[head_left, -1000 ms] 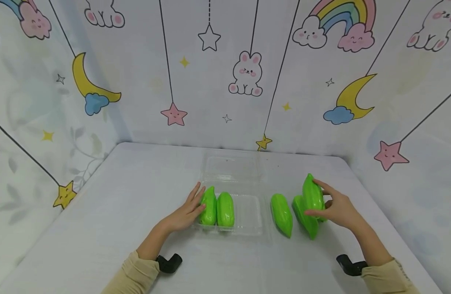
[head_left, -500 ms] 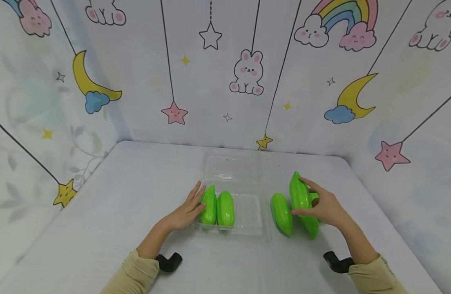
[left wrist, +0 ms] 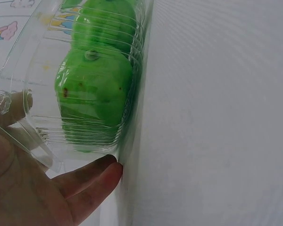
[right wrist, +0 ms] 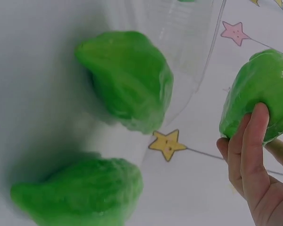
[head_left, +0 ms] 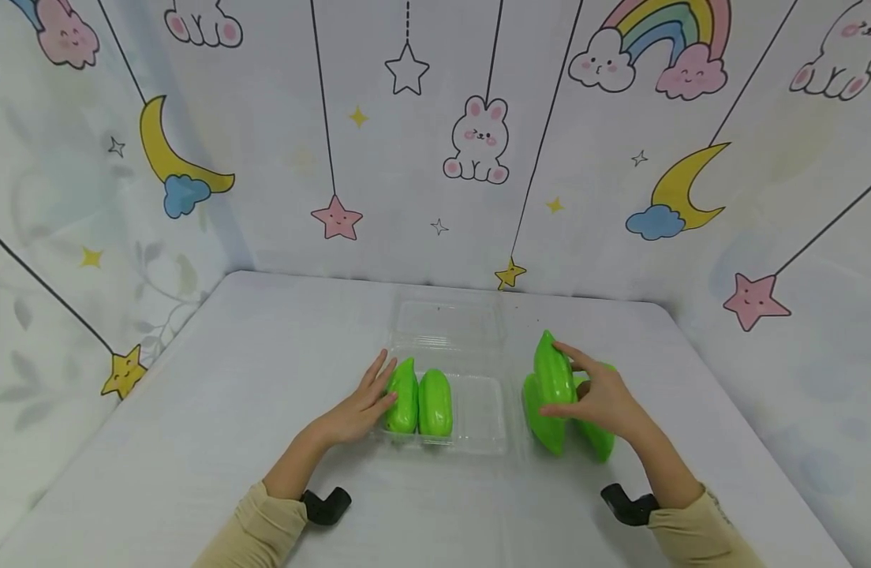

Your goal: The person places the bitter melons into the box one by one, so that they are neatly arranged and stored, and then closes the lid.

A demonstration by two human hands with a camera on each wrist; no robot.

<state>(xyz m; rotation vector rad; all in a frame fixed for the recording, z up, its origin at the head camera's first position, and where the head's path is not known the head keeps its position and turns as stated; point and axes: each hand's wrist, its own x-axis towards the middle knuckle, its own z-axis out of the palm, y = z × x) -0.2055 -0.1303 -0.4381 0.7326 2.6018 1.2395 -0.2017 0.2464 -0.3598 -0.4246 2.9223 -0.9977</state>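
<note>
A clear plastic clamshell tray (head_left: 481,418) lies open on the white table, with two green ridged gourds (head_left: 420,406) in its left part. My left hand (head_left: 360,406) rests with straight fingers against the tray's left side (left wrist: 19,117), beside the gourds (left wrist: 96,89). My right hand (head_left: 595,398) grips a third green gourd (head_left: 551,371) (right wrist: 262,92), lifted just right of the tray. Under it two more gourds lie on the table, one by the tray (head_left: 543,426) (right wrist: 127,77), one further right (head_left: 597,438) (right wrist: 80,195).
The tray's clear lid (head_left: 450,323) lies open toward the back wall. Cartoon-printed walls (head_left: 435,142) close the table on three sides. Bare tabletop (head_left: 229,394) spreads left of the tray.
My right hand has carried the held gourd leftward, from over the rightmost loose gourd to above the one beside the tray. The left hand has stayed put.
</note>
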